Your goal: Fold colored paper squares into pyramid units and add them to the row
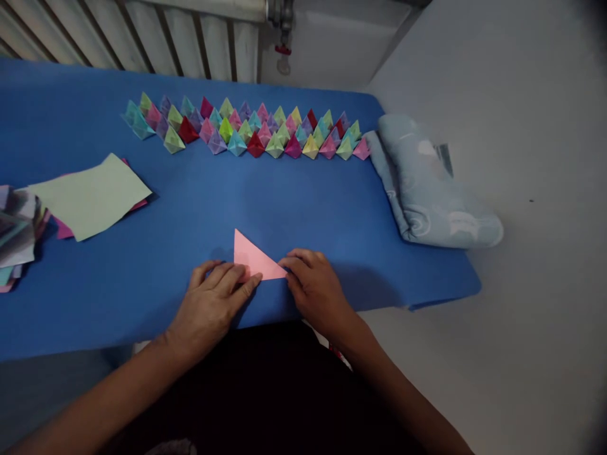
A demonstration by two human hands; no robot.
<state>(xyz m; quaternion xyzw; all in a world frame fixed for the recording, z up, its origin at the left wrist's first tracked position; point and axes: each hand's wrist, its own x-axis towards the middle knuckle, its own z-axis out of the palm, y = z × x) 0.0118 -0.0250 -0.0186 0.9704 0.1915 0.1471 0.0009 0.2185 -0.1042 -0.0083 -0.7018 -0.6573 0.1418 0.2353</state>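
A pink sheet of origami paper (256,256), folded into a triangle, lies on the blue table near its front edge. One corner points away from me and another to the right. My left hand (213,294) holds the paper's lower left part, with thumb and fingers pressed on it; that corner is hidden under the fingers. At the right tip, my right hand (315,284) pinches the paper between thumb and forefinger, its other fingers curled.
Rows of small folded paper pieces (256,146) in many colours stand along the back of the blue table (190,189). Loose sheets (95,196) and a paper pile (19,227) lie left. A folded light-blue cloth (427,189) rests by the right wall; a radiator (180,41) stands behind.
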